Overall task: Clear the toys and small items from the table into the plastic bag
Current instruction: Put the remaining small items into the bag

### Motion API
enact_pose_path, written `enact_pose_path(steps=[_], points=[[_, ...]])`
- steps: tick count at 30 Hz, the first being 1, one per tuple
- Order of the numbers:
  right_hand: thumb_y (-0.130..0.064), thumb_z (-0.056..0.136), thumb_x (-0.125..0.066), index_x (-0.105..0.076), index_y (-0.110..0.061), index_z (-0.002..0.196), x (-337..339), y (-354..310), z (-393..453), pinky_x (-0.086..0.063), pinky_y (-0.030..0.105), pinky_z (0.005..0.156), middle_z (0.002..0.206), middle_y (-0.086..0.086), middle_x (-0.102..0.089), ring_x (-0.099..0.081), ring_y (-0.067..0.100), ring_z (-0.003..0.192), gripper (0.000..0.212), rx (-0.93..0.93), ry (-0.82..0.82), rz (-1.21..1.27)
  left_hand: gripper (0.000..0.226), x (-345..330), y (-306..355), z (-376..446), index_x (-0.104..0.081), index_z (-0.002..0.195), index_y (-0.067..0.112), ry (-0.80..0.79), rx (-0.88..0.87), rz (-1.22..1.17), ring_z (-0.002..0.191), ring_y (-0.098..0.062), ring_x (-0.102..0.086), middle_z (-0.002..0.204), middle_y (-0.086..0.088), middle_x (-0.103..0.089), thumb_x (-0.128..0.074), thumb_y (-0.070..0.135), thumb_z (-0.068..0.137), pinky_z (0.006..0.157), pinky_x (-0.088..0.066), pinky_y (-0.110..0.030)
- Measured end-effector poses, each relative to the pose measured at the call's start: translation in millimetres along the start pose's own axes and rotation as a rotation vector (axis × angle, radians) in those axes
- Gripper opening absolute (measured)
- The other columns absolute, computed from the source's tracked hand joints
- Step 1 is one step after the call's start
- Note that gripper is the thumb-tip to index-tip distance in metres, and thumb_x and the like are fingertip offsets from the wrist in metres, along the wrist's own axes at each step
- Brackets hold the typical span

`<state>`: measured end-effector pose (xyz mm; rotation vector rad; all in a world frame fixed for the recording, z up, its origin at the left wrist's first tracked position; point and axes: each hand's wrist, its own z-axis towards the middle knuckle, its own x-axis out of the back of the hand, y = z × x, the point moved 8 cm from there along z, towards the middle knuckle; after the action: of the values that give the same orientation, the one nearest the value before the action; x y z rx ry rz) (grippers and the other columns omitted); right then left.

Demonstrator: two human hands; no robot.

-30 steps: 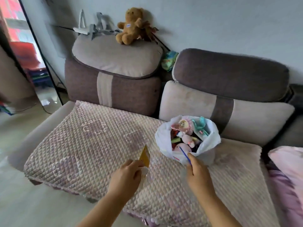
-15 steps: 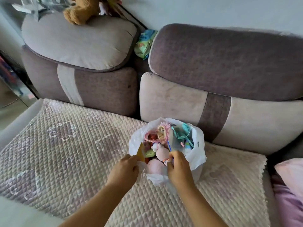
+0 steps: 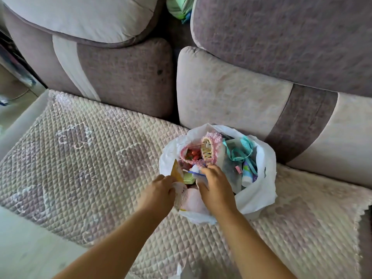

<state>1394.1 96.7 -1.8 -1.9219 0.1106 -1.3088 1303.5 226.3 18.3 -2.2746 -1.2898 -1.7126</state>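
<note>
- Plastic bag (image 3: 259, 190) is sitting on the quilted cover (image 3: 80, 168), just before the sofa backrest (image 3: 231, 93).
- Toys (image 3: 209, 150) are lying in the bag.
- Both hands are reaching in at its near rim, left hand (image 3: 161, 190) beside right hand (image 3: 216, 186).

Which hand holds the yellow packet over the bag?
The left hand pinches the yellow packet at the bag mouth; the right hand holds a thin blue stick.

A sofa fills the view. Its seat wears a quilted cover (image 3: 84, 168) of pale pink and cream diamonds with a scalloped edge at 4 o'clock. Two back cushions (image 3: 231, 97) stand behind, grey-brown with cream bands, with padded headrests (image 3: 281, 31) above at 12 o'clock. Pale floor (image 3: 24, 248) shows at 8 o'clock. Soft daylight.
</note>
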Motion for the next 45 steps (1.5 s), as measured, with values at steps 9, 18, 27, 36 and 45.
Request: enact_pose_path(steps=[9, 18, 27, 36, 45], points=[[-0.006, 0.082, -0.061, -0.062, -0.006, 0.104, 6, 27, -28, -0.046, 0.034, 0.070, 0.105, 0.009, -0.059, -0.060, 0.028, 0.094, 0.021, -0.062, 0.078, -0.010, 0.050, -36, 0, 4, -0.035, 0.139, 0.025, 0.011, -0.012, 0.022, 0.095, -0.029, -0.058, 0.121, -0.001, -0.044, -0.040, 0.009, 0.092, 0.073, -0.050, -0.041], [-0.001, 0.077, -0.069, -0.066, -0.007, 0.097, 10, 41, -53, -0.043, 0.014, 0.063, 0.094, 0.004, -0.063, -0.063, 0.018, 0.078, 0.021, -0.063, 0.256, 0.065, 0.070, -102, 18, 18, -0.001, 0.149, 0.029, -0.097, -0.183, 0.112, 0.134, -0.022, -0.026, 0.155, 0.004, -0.013, -0.041, 0.017, 0.093, 0.113, -0.024, -0.037], [-0.022, 0.074, -0.074, -0.065, -0.012, 0.093, -9, 43, -62, -0.051, 0.033, 0.056, 0.093, 0.001, -0.059, -0.062, 0.021, 0.078, 0.023, -0.050, 0.129, -0.008, 0.059, -127, -17, 47, -0.007, 0.150, 0.024, -0.274, -0.040, 0.079, 0.146, -0.015, 0.002, 0.159, 0.006, 0.001, -0.036, 0.023, 0.099, 0.115, -0.013, -0.029], [0.002, 0.081, -0.056, -0.059, -0.004, 0.106, -53, 43, -64, -0.049, 0.033, 0.086, 0.115, 0.012, -0.056, -0.056, 0.030, 0.108, 0.026, -0.103, -0.035, -0.080, 0.083, -105, -26, 14, -0.010, 0.149, 0.027, -0.339, -0.178, 0.093, 0.143, -0.013, -0.015, 0.158, 0.010, -0.006, -0.060, 0.042, 0.084, 0.110, -0.027, -0.029], [-0.014, 0.083, -0.050, -0.025, -0.026, 0.139, -73, 43, -52, -0.001, 0.049, 0.113, 0.151, -0.003, -0.026, -0.038, 0.017, 0.131, 0.063, -0.140, -0.307, -0.428, 0.065, -85, -31, -11, -0.022, 0.147, 0.027, -0.201, -0.180, 0.054, 0.140, -0.013, -0.024, 0.154, 0.007, -0.021, -0.054, 0.031, 0.090, 0.110, -0.030, -0.030]])
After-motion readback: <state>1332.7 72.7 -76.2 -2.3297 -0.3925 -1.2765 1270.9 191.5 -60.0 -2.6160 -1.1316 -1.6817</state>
